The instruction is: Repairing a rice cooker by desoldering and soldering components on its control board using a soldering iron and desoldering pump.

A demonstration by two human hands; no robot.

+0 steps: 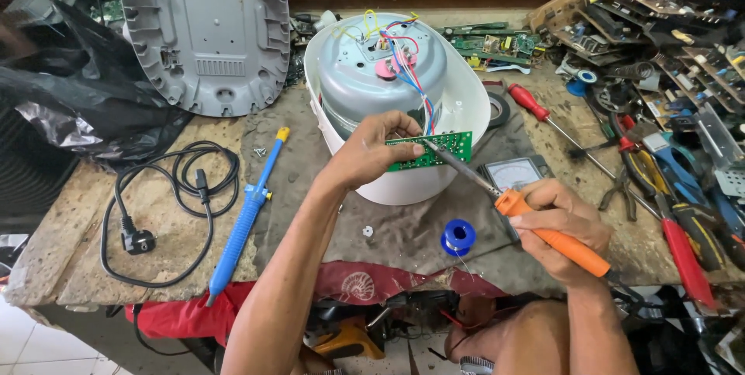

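**A:** what's the left hand [376, 150] doing here?

**B:** fingers pinched tight on a small green circuit board [431, 149], held against the rim of the upturned white cooker [403, 88]; coloured wires [407, 65] run down to it from the grey base

**A:** and the right?

**B:** right hand [560, 228] is wrapped around an orange soldering iron [543, 231]; tip touching the board's edge; blue solder spool [459, 236] sits just beside on the bench [77, 228]; blue desoldering pump [247, 216] and black power cord [167, 204] lie well off to the left
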